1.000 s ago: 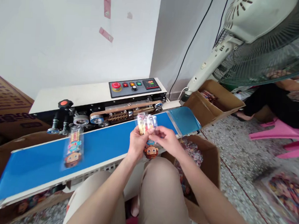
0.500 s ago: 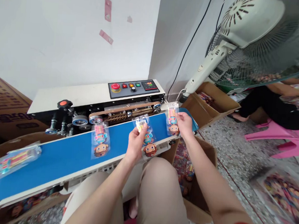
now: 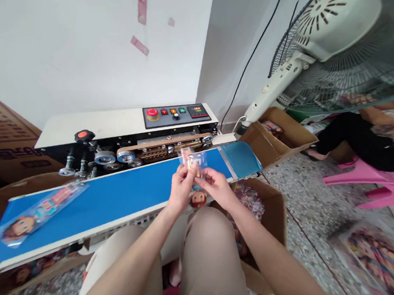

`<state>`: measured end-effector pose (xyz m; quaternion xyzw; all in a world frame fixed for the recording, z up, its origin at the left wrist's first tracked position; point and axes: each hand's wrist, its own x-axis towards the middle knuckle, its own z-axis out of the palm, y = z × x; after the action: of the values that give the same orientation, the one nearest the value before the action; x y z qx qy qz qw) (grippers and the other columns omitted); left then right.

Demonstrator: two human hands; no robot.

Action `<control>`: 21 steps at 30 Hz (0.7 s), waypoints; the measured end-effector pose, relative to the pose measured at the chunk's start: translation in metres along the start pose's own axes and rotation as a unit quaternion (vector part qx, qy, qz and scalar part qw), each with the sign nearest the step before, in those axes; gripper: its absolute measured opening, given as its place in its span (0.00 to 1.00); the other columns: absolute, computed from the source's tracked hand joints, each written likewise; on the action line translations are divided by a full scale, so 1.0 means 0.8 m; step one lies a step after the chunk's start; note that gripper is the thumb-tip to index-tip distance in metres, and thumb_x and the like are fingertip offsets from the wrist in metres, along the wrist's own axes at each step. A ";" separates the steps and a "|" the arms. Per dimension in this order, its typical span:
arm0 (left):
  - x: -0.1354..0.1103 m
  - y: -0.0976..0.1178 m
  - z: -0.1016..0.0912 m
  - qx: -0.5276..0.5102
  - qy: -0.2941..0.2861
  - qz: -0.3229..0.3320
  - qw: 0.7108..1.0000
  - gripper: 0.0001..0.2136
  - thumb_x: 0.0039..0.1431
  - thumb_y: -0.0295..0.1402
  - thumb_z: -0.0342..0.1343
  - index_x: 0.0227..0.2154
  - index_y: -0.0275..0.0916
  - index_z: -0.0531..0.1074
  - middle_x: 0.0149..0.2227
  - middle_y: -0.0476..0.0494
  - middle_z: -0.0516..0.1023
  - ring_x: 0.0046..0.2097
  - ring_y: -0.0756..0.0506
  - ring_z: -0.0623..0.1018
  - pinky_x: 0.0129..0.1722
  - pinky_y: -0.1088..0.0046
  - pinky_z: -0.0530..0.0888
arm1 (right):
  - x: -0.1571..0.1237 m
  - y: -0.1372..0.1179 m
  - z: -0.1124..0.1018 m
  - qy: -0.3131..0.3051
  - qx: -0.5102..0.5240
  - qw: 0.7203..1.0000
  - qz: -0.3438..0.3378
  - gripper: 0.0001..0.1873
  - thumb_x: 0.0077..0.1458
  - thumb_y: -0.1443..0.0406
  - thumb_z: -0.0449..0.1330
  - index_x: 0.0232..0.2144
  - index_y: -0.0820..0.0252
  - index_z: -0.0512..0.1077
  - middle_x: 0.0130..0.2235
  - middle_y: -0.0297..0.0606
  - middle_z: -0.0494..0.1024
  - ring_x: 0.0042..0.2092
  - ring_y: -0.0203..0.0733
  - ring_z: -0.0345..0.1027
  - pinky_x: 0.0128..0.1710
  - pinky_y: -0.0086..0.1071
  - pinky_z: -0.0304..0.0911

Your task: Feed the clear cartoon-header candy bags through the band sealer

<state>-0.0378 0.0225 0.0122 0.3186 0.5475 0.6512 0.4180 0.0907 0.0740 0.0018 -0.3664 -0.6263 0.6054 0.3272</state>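
Observation:
My left hand point(image 3: 181, 188) is closed, its thumb and fingers pinching a clear plastic packet point(image 3: 196, 160) with a pale label, above the blue belt point(image 3: 139, 181) of a bag-sealing machine. Beside it, my right hand point(image 3: 216, 185) has its fingertips closed at the packet's right edge. A printed cartoon face point(image 3: 198, 198) shows below the hands, over the belt's front edge. The plastic overlaps there, so I cannot tell how many packets are held. Another flat cartoon-face packet point(image 3: 40, 212) lies slanted at the belt's left end.
Behind the belt, the sealer's control panel point(image 3: 176, 116) has a red stop button and lit switches. A fan point(image 3: 335, 35) leans in from upper right. Cardboard boxes point(image 3: 274, 208) of printed packets stand below right. A pink stool point(image 3: 368, 179) with a seated person is further right.
My right hand has moved left from the belt's right end to meet my left hand. A packet has left mid-belt; one now lies at the left end, where another lay further out.

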 end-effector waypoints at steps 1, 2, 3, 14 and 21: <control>0.000 0.001 0.000 0.014 -0.006 0.001 1.000 0.19 0.52 0.51 0.58 0.29 0.37 0.77 0.28 0.48 0.70 0.28 0.51 0.70 0.23 0.79 0.67 | -0.001 0.000 -0.003 0.023 0.019 1.000 0.002 0.21 0.46 0.48 0.65 0.33 0.58 0.72 0.32 0.34 0.76 0.32 0.37 0.69 0.33 0.30 0.65; -0.001 0.002 0.000 0.019 -0.013 -0.006 1.000 0.19 0.53 0.51 0.57 0.35 0.38 0.77 0.28 0.48 0.70 0.27 0.52 0.70 0.22 0.79 0.67 | 0.003 0.002 -0.013 0.067 0.028 0.997 0.005 0.21 0.45 0.48 0.65 0.32 0.58 0.71 0.30 0.33 0.75 0.30 0.37 0.68 0.31 0.30 0.64; -0.002 0.003 0.000 0.018 -0.018 -0.017 1.000 0.21 0.54 0.51 0.56 0.41 0.39 0.76 0.29 0.48 0.70 0.26 0.52 0.69 0.20 0.78 0.67 | 0.013 0.004 -0.029 0.118 0.029 0.993 0.009 0.22 0.44 0.47 0.65 0.30 0.59 0.71 0.29 0.33 0.75 0.29 0.36 0.68 0.30 0.30 0.64; 0.002 0.007 -0.001 0.006 -0.008 -0.039 0.999 0.23 0.50 0.51 0.59 0.39 0.36 0.75 0.30 0.46 0.73 0.23 0.53 0.71 0.20 0.78 0.70 | 0.116 0.030 -0.107 0.172 -0.251 0.953 0.008 0.17 0.43 0.52 0.65 0.29 0.59 0.74 0.21 0.31 0.71 0.23 0.34 0.64 0.26 0.29 0.61; -0.002 0.006 0.002 -0.006 -0.014 0.001 1.000 0.16 0.53 0.46 0.60 0.35 0.36 0.76 0.26 0.49 0.74 0.22 0.53 0.71 0.20 0.78 0.69 | -0.023 0.093 -0.173 0.344 -0.135 0.929 -0.026 0.23 0.55 0.46 0.53 0.41 0.57 0.69 0.27 0.32 0.74 0.24 0.32 0.65 0.27 0.27 0.65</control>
<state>-0.0363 0.0216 0.0170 0.3261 0.5370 0.6504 0.4269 0.2227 0.1297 -0.0649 -0.5763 -0.5608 0.3433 0.4854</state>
